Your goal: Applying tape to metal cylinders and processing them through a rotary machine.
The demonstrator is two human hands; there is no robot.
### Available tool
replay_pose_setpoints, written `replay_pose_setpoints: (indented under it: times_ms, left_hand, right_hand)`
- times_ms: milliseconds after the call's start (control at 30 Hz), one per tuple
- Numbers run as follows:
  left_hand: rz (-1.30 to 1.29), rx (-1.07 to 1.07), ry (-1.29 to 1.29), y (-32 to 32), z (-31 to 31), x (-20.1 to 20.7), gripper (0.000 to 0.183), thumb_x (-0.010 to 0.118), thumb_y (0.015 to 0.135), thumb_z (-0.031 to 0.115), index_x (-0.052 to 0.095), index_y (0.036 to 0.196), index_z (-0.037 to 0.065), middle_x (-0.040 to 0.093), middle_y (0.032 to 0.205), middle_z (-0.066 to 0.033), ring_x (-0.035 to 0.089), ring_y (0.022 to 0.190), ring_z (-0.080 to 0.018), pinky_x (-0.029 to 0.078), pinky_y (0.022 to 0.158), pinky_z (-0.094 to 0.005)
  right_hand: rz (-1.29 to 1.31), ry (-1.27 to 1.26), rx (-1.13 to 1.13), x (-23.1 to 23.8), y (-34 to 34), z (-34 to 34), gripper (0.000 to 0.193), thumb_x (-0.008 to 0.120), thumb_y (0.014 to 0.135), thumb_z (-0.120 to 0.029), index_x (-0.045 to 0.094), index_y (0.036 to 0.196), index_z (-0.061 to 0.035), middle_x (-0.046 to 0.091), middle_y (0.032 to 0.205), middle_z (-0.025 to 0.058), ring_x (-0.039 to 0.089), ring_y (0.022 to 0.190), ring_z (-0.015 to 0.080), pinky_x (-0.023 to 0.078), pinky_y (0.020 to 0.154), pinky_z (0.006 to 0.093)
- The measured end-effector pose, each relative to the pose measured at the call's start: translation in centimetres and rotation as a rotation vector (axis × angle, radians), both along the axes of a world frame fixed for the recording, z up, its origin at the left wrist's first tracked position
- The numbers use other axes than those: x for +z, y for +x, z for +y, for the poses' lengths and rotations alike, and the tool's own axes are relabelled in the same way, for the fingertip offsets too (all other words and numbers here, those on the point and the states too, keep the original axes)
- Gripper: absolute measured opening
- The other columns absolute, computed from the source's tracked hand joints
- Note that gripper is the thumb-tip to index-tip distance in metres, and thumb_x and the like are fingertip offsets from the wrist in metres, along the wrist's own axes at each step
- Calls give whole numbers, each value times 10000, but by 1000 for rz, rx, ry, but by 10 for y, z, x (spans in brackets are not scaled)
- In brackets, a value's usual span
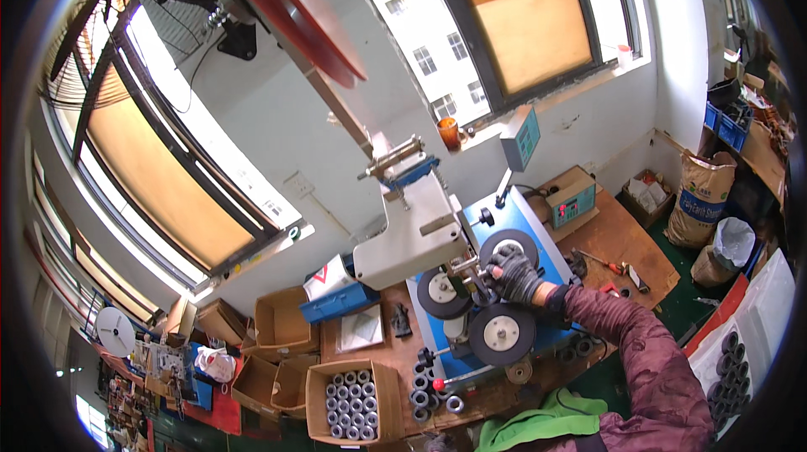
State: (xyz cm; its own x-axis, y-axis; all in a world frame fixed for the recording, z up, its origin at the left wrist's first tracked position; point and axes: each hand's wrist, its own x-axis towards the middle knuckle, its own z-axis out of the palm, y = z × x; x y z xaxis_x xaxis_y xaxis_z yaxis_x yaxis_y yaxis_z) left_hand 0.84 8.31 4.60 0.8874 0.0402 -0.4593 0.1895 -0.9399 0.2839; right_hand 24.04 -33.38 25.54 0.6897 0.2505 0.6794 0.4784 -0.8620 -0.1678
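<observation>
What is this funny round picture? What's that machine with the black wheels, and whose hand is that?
The picture comes from a camera worn on a person's head, looking down. Its lens bends everything, so the windows curve. The arm in the dark red puffy sleeve belongs to that person. Their gloved right hand reaches into a machine on a blue base, touching a small part between three black wheels; I can't tell if its grip is closed. The left hand isn't in the picture. The machine stands on a wooden table. In front sits a cardboard box full of grey rings, with a few loose rings beside it. A big fan hangs up high.
</observation>
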Motion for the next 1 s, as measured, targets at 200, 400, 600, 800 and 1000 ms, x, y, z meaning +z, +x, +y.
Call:
replay_pose_setpoints:
  times_ms: [200, 400, 600, 800, 1000]
  left_hand:
    - [184, 569, -479, 29, 22, -129, 371, 559, 801, 436, 632, 997, 129, 625, 994, -152, 591, 869, -225, 471, 772, -357]
    - [189, 577, -501, 54, -2, -124, 363, 570, 799, 412, 634, 989, 109, 628, 977, -137, 588, 850, -218, 471, 765, -350]
    - [188, 588, -515, 63, -8, -121, 355, 580, 797, 387, 637, 980, 88, 631, 960, -123, 585, 831, -211, 470, 757, -344]
    - [188, 613, -531, 52, -6, -125, 347, 591, 795, 363, 640, 972, 68, 634, 943, -108, 583, 812, -204, 470, 749, -337]
    - [193, 650, -533, 21, 8, -131, 340, 601, 793, 338, 643, 964, 47, 637, 927, -94, 580, 793, -197, 470, 742, -331]
  right_hand:
    - [39, 3, 54, 6, 4, 20, 229, 602, 676, -276, 592, 830, -106, 566, 862, 107, 517, 875, 319, 385, 793, 445]
    - [18, -7, 57, 9, 3, 17, 231, 607, 645, -231, 586, 833, -97, 567, 862, 109, 525, 864, 321, 382, 802, 450]
    - [-47, 1, 51, 5, 6, 16, 213, 620, 615, -220, 575, 789, -104, 566, 817, 98, 532, 829, 320, 393, 778, 447]
    - [48, -4, 50, 9, -2, 20, 246, 609, 636, -235, 593, 837, -94, 567, 868, 114, 525, 872, 325, 386, 802, 449]
    - [-37, 43, 65, 4, -2, 17, 260, 627, 606, -224, 568, 834, -115, 552, 834, 110, 525, 831, 326, 400, 756, 450]
